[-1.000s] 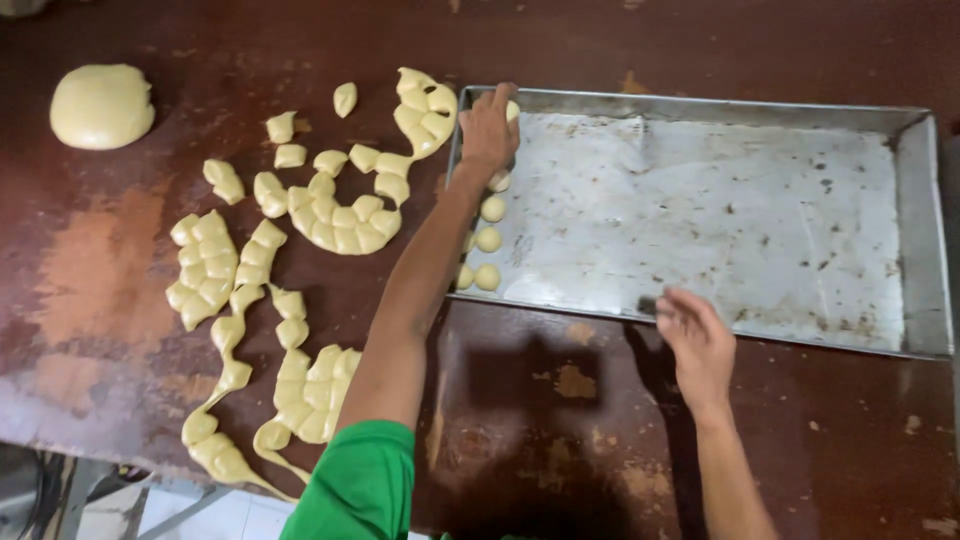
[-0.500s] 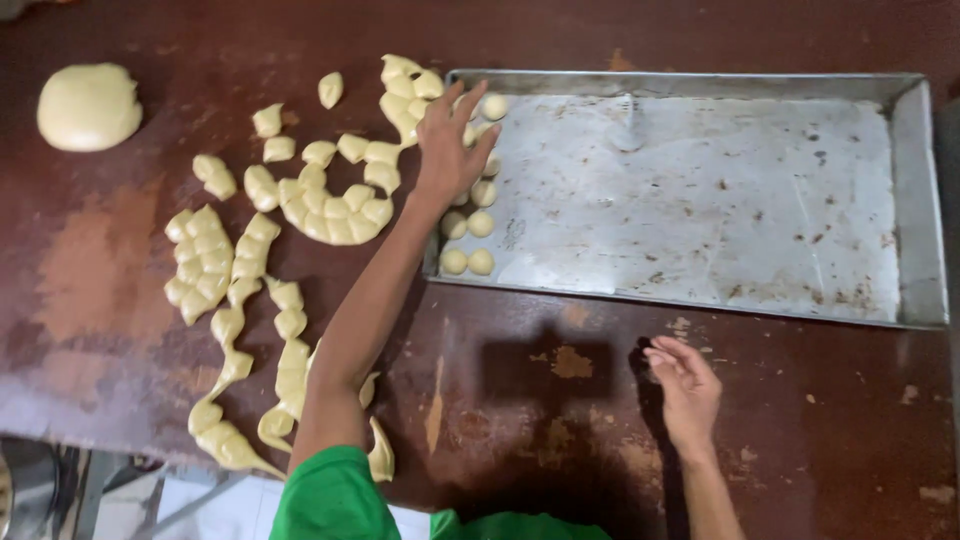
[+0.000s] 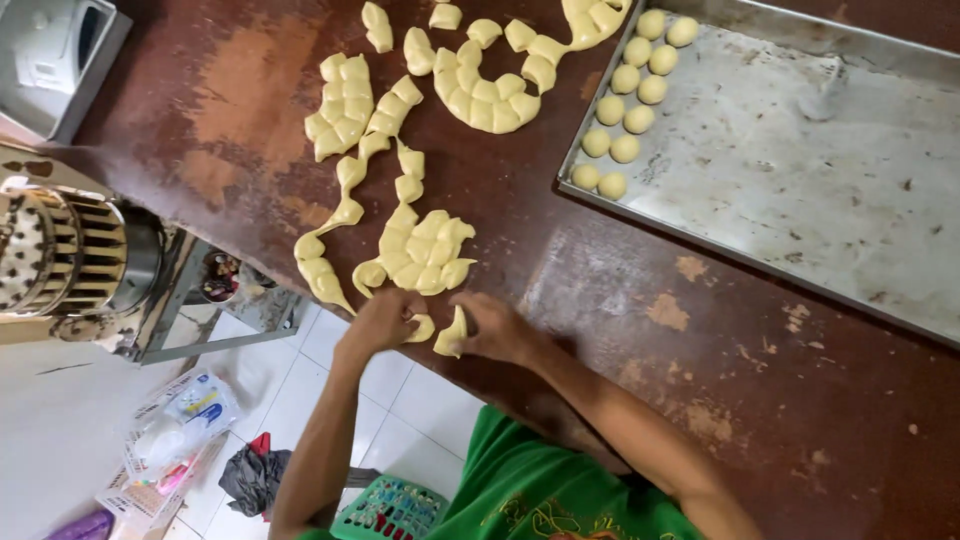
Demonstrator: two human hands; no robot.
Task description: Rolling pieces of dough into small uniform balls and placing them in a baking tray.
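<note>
Both hands sit at the near table edge. The left hand [image 3: 385, 322] pinches one dough piece [image 3: 422, 328]; the right hand [image 3: 495, 328] pinches another dough bit [image 3: 452, 336]. Ten dough balls [image 3: 625, 118] sit in the tray [image 3: 800, 170], far right.

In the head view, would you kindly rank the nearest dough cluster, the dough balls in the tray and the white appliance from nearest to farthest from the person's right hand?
From the right hand at the table's near edge:
1. Dough cluster, just beyond the hands.
2. Dough balls, at the metal tray's end, farther up.
3. White appliance, top-left corner.
</note>
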